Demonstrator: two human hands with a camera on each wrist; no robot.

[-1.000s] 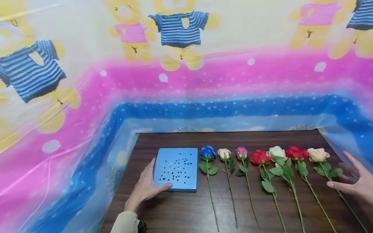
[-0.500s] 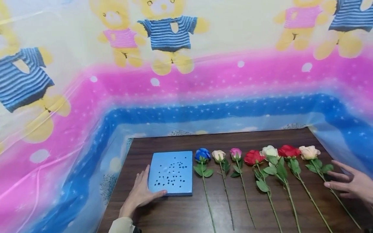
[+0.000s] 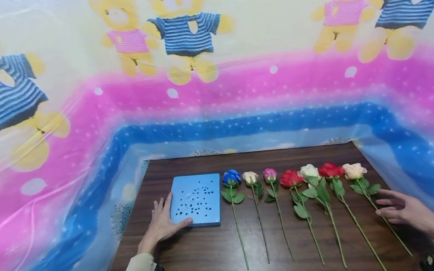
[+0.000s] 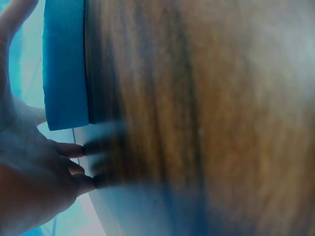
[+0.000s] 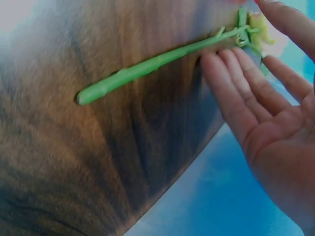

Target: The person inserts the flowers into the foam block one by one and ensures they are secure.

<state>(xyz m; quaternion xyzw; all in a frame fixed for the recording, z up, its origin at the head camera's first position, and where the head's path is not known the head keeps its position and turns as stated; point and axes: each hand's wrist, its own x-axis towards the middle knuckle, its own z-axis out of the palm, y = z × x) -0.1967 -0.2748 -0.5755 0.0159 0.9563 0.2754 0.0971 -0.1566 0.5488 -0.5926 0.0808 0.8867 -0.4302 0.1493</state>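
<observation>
A light blue foam block [image 3: 196, 184] dotted with small holes lies flat at the table's left. My left hand [image 3: 161, 224] rests at its front left corner, fingers along the left side and thumb at the front edge. The left wrist view shows the block's side [image 4: 66, 64] close to that hand, with some fingertips down on the table. Over at the far right, my right hand [image 3: 405, 210] reaches with extended fingers to the stem of a pale peach rose [image 3: 354, 171]. In the right wrist view, the fingertips are right by this green stem [image 5: 147, 65], and the palm holds nothing.
Between the hands lies a row of long-stemmed roses: a blue rose [image 3: 231, 177], a cream rose [image 3: 250, 178], a pink rose [image 3: 270, 175], two red ones and a white rose [image 3: 309, 170] among them. A bear-patterned sheet [image 3: 217, 94] hangs behind the dark wooden table [image 3: 190, 248].
My right hand has come in from the right, down to the peach rose's stem, its fingers drawing closer together. The left hand stays at the block. The head view has shifted slightly.
</observation>
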